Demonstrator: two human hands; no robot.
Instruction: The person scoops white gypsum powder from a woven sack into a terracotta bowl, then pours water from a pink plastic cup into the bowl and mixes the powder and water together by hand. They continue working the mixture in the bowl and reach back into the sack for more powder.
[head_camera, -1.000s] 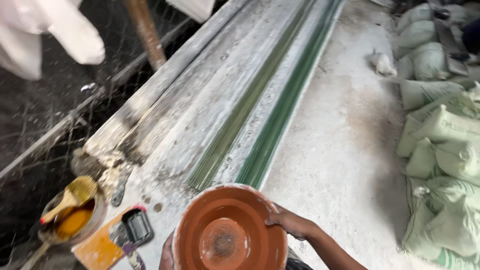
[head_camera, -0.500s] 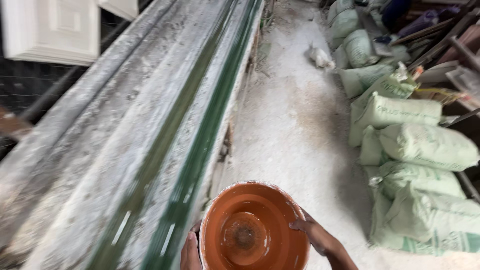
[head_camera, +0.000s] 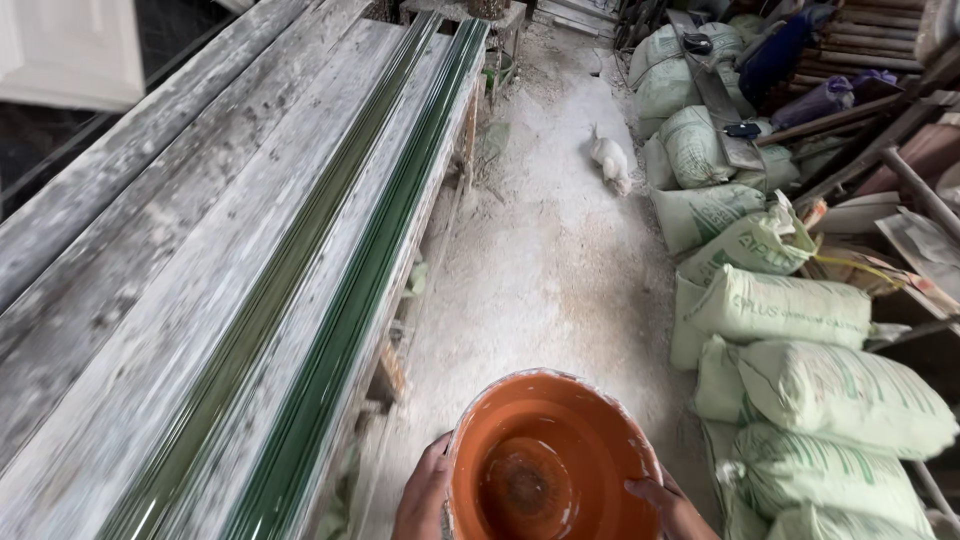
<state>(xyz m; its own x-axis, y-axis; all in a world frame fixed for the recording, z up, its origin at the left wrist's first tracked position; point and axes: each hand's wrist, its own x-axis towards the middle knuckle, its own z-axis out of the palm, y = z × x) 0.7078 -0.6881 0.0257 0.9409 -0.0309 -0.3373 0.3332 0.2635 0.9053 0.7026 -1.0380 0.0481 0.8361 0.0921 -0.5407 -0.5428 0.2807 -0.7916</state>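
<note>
Orange plastic bowl (head_camera: 545, 465) in my fingers: smooth, wet-glossy inside, rim crusted white. Wooden planks (head_camera: 150, 260): rough, matt, dusty, with glossy green strips (head_camera: 330, 330). Sacks (head_camera: 790, 310): woven cloth, matt.

Orange plastic bowl (head_camera: 545, 465), whitish crust on rim, darker brown smear at bottom. Long bench (head_camera: 180, 280) grey-white, dust-mottled, with glossy dark green strips (head_camera: 330, 300) running lengthwise. Floor (head_camera: 540, 250) pale chalky white. Stacked sacks (head_camera: 790, 310) pale green with darker green print. Small white animal (head_camera: 610, 160) further down.

Bare hands (head_camera: 425, 495), no sleeves
</note>
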